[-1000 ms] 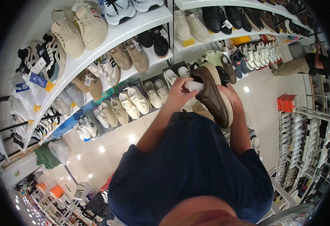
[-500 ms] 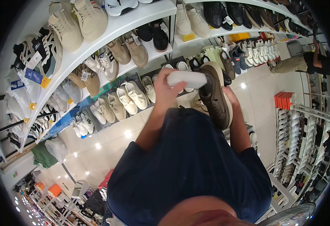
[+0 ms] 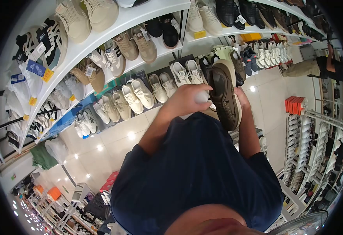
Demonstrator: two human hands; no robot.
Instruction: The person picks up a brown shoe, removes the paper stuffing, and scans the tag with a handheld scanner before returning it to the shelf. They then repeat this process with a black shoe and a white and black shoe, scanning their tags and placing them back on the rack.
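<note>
My right hand (image 3: 242,100) is closed on the outer side of a dark brown lace-up sneaker (image 3: 227,102) with a pale sole. The shoe is held upright lengthwise in front of my chest. My left hand (image 3: 185,99) is wrapped round a white sponge-like block (image 3: 201,97), of which only the end shows past the fingers. These fingers are right at the shoe's inner side, near its opening. Behind the hands, pairs of cream sneakers (image 3: 141,93) and white sneakers (image 3: 195,71) stand on a low display.
A curved white shelf (image 3: 150,19) with beige and black shoes runs across the top left. Black shoes (image 3: 247,12) line the upper right shelf. A person (image 3: 328,64) stands at the far right, near orange boxes (image 3: 295,105) and racks. Tiled floor (image 3: 118,150) lies below.
My left hand has moved down and right with the white block, turning so its end faces the shoe. My right hand keeps its hold on the sneaker, which has shifted slightly. The view has shifted slightly.
</note>
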